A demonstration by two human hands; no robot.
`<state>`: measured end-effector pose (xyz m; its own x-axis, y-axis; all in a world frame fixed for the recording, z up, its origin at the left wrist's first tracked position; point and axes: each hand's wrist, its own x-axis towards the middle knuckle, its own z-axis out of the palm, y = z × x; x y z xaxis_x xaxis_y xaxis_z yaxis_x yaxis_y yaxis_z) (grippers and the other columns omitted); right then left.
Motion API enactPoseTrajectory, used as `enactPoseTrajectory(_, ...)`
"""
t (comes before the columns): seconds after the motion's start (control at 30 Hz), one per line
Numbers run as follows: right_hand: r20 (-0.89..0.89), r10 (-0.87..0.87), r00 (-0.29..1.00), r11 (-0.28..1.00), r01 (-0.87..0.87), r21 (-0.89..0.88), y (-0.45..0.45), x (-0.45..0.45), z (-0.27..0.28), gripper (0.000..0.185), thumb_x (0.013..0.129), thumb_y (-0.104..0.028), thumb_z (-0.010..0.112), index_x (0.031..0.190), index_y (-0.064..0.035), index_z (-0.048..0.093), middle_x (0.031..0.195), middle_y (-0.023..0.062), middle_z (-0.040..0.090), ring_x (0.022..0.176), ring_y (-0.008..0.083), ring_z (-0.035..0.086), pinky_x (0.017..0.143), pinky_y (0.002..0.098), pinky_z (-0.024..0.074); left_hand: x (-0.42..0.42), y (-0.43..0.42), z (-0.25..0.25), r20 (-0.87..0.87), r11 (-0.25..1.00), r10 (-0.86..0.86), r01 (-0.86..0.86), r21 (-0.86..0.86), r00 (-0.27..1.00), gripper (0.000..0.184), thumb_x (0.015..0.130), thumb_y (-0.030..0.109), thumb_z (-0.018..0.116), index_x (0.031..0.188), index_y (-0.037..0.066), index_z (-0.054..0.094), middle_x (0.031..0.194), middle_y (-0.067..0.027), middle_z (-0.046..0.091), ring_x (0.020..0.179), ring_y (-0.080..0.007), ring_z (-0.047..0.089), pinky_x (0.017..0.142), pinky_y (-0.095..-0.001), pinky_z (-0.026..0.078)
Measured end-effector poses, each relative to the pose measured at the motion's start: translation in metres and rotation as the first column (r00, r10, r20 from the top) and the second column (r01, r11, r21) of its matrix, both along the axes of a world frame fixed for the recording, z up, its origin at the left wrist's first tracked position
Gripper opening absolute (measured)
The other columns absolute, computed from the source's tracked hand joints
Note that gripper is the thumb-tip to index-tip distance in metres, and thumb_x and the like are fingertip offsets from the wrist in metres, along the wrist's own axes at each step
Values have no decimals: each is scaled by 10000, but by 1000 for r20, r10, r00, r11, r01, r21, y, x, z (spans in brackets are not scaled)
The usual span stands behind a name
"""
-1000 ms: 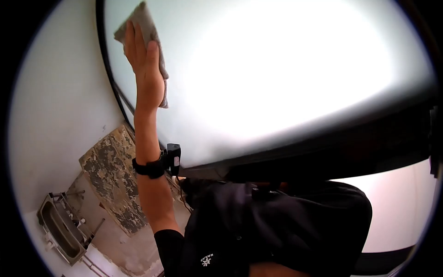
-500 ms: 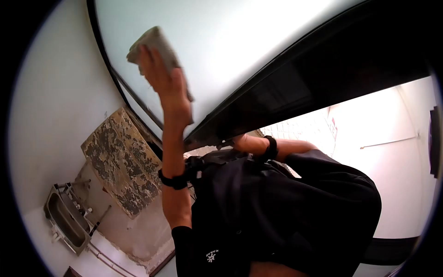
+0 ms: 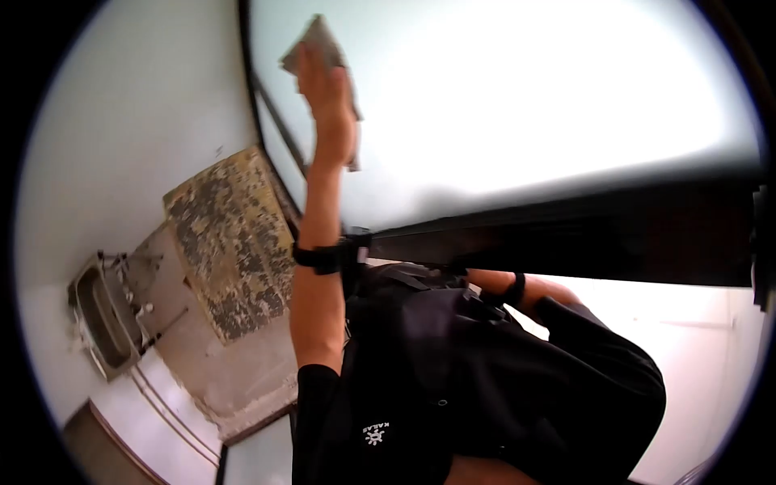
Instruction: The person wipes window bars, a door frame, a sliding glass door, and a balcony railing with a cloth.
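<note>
1 left hand (image 3: 327, 105) is stretched upward with its fingers straight, laid flat over a grey-brown cloth (image 3: 321, 36), the thumb a little apart from the fingers; it is open rather than clamped, and the outlines are slightly blurred. The cloth lies between this hand and a large pale panel (image 3: 517, 97), near the panel's left edge, with 1 pointed corner showing above the fingertips and another strip beside the palm

Below the wrist, the bare forearm carries a black strap (image 3: 323, 259) with a small dark device (image 3: 356, 246) on its inner side. A wide black border (image 3: 598, 234) runs along the panel's lower edge. Under it, the right forearm (image 3: 493, 281) shows with a black wristband (image 3: 516, 288) — the right hand is hidden, so I cannot tell how its fingers stand

Nearer the camera is a black shirt (image 3: 485, 380) with a white logo (image 3: 375, 437). To the left of the left arm, a patchy brown-and-grey board (image 3: 234, 242) is next to a pale wall (image 3: 145, 145). Farther left is a metal sink (image 3: 105, 319) — tilted in this view — with thin pipes (image 3: 178, 420) below it
</note>
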<state>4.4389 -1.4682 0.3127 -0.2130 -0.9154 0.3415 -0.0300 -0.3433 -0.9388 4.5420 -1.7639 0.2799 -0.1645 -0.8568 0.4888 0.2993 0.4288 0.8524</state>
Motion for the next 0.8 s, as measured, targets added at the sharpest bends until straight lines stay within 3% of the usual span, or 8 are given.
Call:
enactPoseTrajectory(0.13, 33, -54, 998, 998, 54, -11, -12, 4, -20, 491, 1094, -369, 362, 1188, 31, 630, 1104, 163, 689, 972, 300, 679, 883, 412, 581, -2, 46, 4, 48, 988, 77, -83, 127, 996, 730, 1100, 544, 271, 1673, 110, 144, 1732, -204, 63, 1600, -397, 43, 1287, -565, 58)
enactPoseTrajectory(0.27, 51, -75, 996, 997, 76, -15, -18, 2, -30, 490, 1092, -368, 365, 1189, 32, 632, 1104, 164, 690, 971, 301, 681, 881, 412, 582, 1, 109, 59, 80, 939, 249, -220, -262, 965, 668, 1035, 392, 507, 1634, 144, 347, 1727, -211, 133, 1579, -485, 83, 1242, -654, 86)
enactPoseTrajectory(0.4, 79, -83, 993, 996, 85, -24, -22, -4, -36, 489, 1091, -367, 369, 1189, 33, 633, 1104, 165, 692, 969, 302, 683, 878, 412, 584, 14, 93, 112, 59, 896, 178, -137, -421, 982, 562, 1038, 385, 498, 1562, 182, 489, 1719, -222, 155, 1574, -482, 88, 1231, -665, 109)
enactPoseTrajectory(0.53, 106, -82, 991, 995, 87, -46, -27, -10, -44, 489, 1089, -366, 372, 1190, 34, 634, 1104, 166, 694, 968, 303, 684, 876, 412, 586, -6, 5, 74, 67, 920, 269, -236, -313, 961, 628, 1106, 398, 372, 1643, 89, 269, 1706, -222, 172, 1580, -423, 112, 1273, -576, 132)
enactPoseTrajectory(0.6, 115, -79, 990, 995, 85, -51, -27, -12, -45, 489, 1089, -365, 374, 1191, 35, 635, 1104, 167, 695, 967, 304, 685, 874, 413, 587, -6, -10, 51, 79, 979, 195, -199, 41, 978, 626, 1125, 439, 275, 1642, 86, 263, 1704, -218, 177, 1576, -386, 160, 1277, -532, 154)
enactPoseTrajectory(0.67, 137, -76, 988, 994, 85, -65, -30, -17, -48, 488, 1088, -365, 375, 1191, 35, 636, 1104, 167, 695, 967, 304, 686, 873, 413, 587, -9, -5, 14, 111, 974, 201, -210, 85, 973, 640, 1128, 453, 224, 1631, 62, 278, 1696, -221, 197, 1564, -393, 191, 1277, -521, 155)
enactPoseTrajectory(0.73, 160, -83, 984, 993, 95, -74, -32, -20, -52, 488, 1087, -364, 377, 1192, 36, 636, 1104, 168, 696, 966, 305, 687, 872, 413, 588, -7, 15, -12, 40, 967, 256, -256, -5, 966, 596, 1132, 392, 283, 1599, 25, 331, 1619, -220, 358, 1488, -374, 346, 1233, -481, 265)
enactPoseTrajectory(0.8, 185, -89, 979, 991, 105, -81, -33, -22, -57, 488, 1087, -364, 379, 1192, 36, 637, 1104, 168, 697, 965, 305, 688, 871, 413, 589, 11, 57, -15, 140, 949, 210, -237, 209, 968, 547, 1129, 333, 298, 1561, 10, 386, 1405, -200, 522, 1263, -306, 522, 1118, -425, 386)
